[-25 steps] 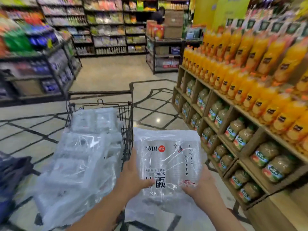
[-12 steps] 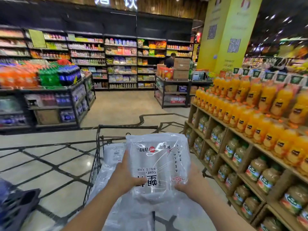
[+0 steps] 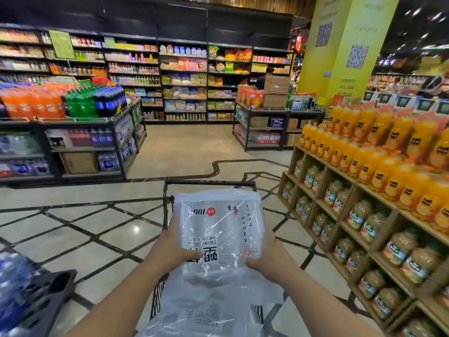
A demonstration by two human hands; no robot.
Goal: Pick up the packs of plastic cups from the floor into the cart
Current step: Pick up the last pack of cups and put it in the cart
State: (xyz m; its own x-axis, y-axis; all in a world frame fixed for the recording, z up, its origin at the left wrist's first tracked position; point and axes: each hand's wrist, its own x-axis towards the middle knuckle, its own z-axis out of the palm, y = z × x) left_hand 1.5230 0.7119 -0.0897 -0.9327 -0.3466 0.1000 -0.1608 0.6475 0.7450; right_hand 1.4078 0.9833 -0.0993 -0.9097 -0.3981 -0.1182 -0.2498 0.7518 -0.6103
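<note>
The pack of cups [image 3: 218, 229] has moved from beside the cart [image 3: 209, 183] to right over it, and the left hand [image 3: 175, 249] and right hand [image 3: 264, 256] each grip one side, so lower it flat onto the other packs [image 3: 213, 310] before letting go.

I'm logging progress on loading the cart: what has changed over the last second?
The pack of cups moved left, from beside the right wall of the cart to above it, over the packs already inside. The left hand and right hand still grip its sides; nothing was let go.
</note>
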